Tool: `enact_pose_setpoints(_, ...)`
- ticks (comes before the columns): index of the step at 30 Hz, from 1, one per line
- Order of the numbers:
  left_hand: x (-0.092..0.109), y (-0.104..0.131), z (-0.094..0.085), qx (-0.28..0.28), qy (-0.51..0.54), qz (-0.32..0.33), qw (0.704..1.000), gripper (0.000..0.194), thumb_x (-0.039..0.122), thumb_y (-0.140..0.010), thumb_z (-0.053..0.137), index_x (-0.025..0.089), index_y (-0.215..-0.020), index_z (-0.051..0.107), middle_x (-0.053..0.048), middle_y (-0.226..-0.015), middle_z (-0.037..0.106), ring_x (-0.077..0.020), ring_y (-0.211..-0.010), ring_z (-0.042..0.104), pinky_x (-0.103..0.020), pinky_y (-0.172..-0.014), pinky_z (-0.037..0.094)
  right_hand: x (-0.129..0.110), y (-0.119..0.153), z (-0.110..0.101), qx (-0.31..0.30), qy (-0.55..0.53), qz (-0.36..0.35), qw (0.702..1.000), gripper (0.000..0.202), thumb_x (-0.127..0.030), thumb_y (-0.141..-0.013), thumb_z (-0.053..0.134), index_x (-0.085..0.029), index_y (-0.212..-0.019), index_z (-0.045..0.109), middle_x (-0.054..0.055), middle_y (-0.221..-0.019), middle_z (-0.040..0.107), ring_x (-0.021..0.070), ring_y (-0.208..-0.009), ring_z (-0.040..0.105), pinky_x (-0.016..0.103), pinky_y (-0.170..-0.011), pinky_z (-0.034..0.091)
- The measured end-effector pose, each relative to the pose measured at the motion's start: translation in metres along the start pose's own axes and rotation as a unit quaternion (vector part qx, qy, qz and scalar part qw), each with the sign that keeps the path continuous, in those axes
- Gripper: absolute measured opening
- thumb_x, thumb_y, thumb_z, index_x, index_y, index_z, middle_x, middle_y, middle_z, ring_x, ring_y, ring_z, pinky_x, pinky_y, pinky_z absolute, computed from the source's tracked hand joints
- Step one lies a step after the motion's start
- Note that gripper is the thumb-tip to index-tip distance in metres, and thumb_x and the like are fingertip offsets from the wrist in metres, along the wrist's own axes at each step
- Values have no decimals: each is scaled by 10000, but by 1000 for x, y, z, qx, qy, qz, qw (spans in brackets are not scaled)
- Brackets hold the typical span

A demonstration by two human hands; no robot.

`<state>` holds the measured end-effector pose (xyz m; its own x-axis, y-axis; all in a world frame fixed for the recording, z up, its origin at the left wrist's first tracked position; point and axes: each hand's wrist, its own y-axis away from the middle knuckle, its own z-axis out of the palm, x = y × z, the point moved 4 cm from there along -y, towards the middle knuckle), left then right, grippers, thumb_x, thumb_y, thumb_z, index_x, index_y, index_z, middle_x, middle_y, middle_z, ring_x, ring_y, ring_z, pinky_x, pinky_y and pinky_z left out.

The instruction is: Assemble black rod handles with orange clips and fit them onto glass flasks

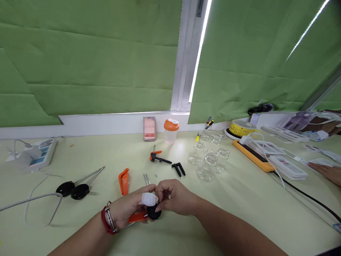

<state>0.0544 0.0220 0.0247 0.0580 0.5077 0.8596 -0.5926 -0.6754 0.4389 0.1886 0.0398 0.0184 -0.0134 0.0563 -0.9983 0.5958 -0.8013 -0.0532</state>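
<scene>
Here, at the bench's (239, 199) left edge, a white power strip (39, 153) lies with a plug in it, its grey cable looping toward the near side. Next come two black-headed tools (73, 189) lying side by side, their metal shafts pointing up and to the right. A loose orange handle (124, 181) lies beyond the hands, standing nearly along the line of sight.

The left hand (126, 209) (a red band and a metal bangle at its wrist) is closed on an orange handle (137, 217) and has a white wrapping on one finger. The right hand (176, 197) is closed too, its fingertips pinching a black round head (153, 212) at the handle's right end. The piece lies low over the near bench, its long axis roughly left to right, head to the right.

Behind, a small orange-and-black tool (158, 157) and two black bars (178, 169) lie on the bench. A blurred card (149, 128) leans against the wall (nothing readable), beside a cup (171, 131) with an orange lid; whether it holds anything I cannot tell. Further right stand clear glass jars (207, 161), apparently empty, a yellow round tin (242, 128), an orange tray (253, 156) and stacked packets (286, 165). Another person's hand (327, 172) rests at the far right.
</scene>
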Motion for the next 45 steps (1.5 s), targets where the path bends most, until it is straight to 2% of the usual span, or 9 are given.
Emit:
enact_pose_setpoints(4,1,0,1,-2,5,0,1000,356,345,-646,644,194,-960,567,-28,-774,602,-183,-698,562,-273,-567,402,1,0,1,-6,-8,7,1000,328,-327,-553,813,-162,-678,559,-33,-660,538,96,-606,469,237,-565,390)
enact_pose_setpoints(24,-3,-2,-2,-17,20,10,1000,247,340,-680,632,192,-857,546,-21,-744,592,-178,-679,570,-269,-547,407,0,0,3,-18,-18,12,1000,379,-381,-553,816,-160,-668,530,-29,-672,534,94,-609,458,240,-573,386)
enact_pose_setpoints(33,-3,-3,-4,-19,19,9,1000,296,378,-677,636,184,-885,552,-33,-757,615,-190,-683,591,-270,-545,415,6,0,2,-28,-34,3,999,304,-272,-601,795,-161,-742,549,-37,-693,534,86,-616,462,230,-587,389)
enact_pose_setpoints(38,-5,-3,-4,-26,28,9,999,262,362,-688,623,186,-863,538,-22,-726,604,-184,-663,591,-270,-546,406,6,0,2,-26,-29,5,999,312,-293,-608,792,-157,-696,525,-30,-703,545,87,-622,469,233,-592,388)
enact_pose_setpoints(45,-4,-2,-3,-16,23,4,1000,274,375,-673,628,189,-847,526,-20,-714,593,-187,-654,588,-267,-530,396,6,1,2,-32,-25,2,999,292,-288,-628,779,-160,-730,537,-34,-696,538,87,-618,469,228,-583,388)
